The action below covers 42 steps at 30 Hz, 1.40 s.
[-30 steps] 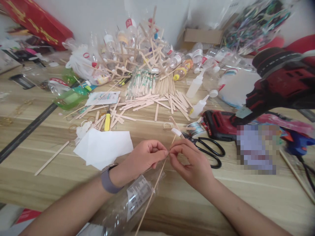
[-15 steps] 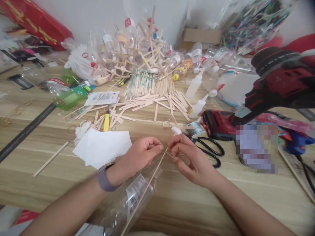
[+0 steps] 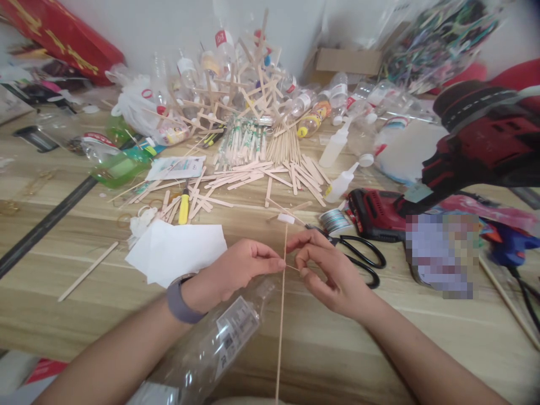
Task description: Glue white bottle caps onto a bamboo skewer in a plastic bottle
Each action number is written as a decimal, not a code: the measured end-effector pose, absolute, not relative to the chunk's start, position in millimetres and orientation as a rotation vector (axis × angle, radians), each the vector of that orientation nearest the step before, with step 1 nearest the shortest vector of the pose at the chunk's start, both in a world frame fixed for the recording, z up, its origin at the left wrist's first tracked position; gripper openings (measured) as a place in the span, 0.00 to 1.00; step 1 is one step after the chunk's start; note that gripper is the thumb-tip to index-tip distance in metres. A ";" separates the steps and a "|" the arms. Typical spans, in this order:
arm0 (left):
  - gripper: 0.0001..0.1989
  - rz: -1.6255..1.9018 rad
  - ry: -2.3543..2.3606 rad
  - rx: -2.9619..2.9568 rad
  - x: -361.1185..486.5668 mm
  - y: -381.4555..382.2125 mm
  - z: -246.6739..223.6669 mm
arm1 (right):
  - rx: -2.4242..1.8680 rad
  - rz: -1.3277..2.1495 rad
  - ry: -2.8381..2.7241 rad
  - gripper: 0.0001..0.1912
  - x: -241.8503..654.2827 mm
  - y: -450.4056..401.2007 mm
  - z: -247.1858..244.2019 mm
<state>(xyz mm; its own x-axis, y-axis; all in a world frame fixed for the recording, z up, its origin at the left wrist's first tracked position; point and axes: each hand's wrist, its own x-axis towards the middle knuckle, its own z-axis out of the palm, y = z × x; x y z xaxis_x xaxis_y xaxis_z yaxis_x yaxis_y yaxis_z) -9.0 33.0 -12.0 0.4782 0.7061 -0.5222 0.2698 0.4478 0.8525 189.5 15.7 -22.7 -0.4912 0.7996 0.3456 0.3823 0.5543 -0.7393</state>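
Observation:
My left hand [image 3: 248, 264] is closed, its thumb and finger pinching at a long thin bamboo skewer [image 3: 282, 315] in front of me. The skewer now stands nearly straight up the view. At its far end sits a small white cap [image 3: 286, 218] with flat wooden sticks crossing just beyond it. A thin tan rubber band [image 3: 292, 268] runs taut from the skewer to my right hand [image 3: 323, 270], whose thumb and finger pinch it. Under my left wrist lies a clear plastic bottle [image 3: 211, 349], tilted, its neck pointing toward the skewer.
Black-handled scissors [image 3: 363, 259] and a thread spool [image 3: 334, 221] lie right of my hands. A red power tool [image 3: 375, 214] stands beyond. White paper [image 3: 181, 250] and a yellow screwdriver [image 3: 183, 207] are at left. Craft sticks [image 3: 244, 174], glue bottles [image 3: 340, 183] and plastic bottles fill the back.
The skewer has swung from a slant to nearly upright in view, its capped end moving left. My left fingers have come onto it, and the band is stretched between my hands.

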 end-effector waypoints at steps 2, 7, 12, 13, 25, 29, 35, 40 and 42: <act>0.15 0.346 1.055 1.043 -8.5 33.7 -13.0 | -0.944 0.781 -2.103 0.09 189.1 15.6 -23.2; 0.09 0.374 1.065 0.934 -6.4 33.6 -14.3 | -0.953 0.816 -2.074 0.09 187.2 16.3 -25.2; 0.11 0.400 1.103 0.939 -7.9 33.8 -16.0 | -1.132 0.786 -1.915 0.06 186.6 15.8 -28.6; 0.11 0.399 1.110 0.941 -8.1 33.9 -16.4 | -1.165 0.780 -1.897 0.05 186.6 15.2 -28.9; 0.16 0.409 1.103 0.963 -6.3 33.6 -14.1 | -1.117 0.495 -2.121 0.07 181.2 11.5 -27.6; 0.16 0.386 1.095 0.995 -5.5 33.0 -12.3 | -1.192 0.666 -2.030 0.06 180.2 11.5 -29.9; 0.10 0.412 1.086 1.056 -5.4 31.4 -11.8 | -1.178 1.325 -1.649 0.10 175.3 10.3 -34.8; 0.13 0.422 1.075 1.071 -5.1 30.2 -12.6 | -1.090 1.532 -1.425 0.15 172.3 11.1 -37.7; 0.14 0.432 1.068 1.071 -5.1 29.8 -14.5 | -1.077 1.567 -1.380 0.17 172.1 11.0 -39.0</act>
